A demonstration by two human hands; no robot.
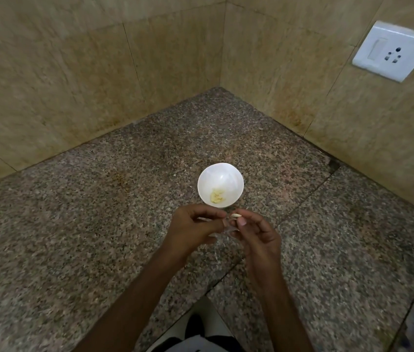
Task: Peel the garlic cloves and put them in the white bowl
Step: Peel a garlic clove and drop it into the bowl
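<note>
Fingers [242, 221] of right hand [259, 237] pinch garlic clove [236, 215]; left hand [193, 228] pinches its skin [226, 228].

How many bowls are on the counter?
1. The bowl sits on the counter, just beyond the left hand pinching skin and the right hand pinching a clove. Garlic lies inside. None seems hidden.

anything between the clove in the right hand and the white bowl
Nothing but a short strip of bare granite counter: in the head view the garlic clove, pinched by the right hand, hangs just short of the white bowl.
</note>
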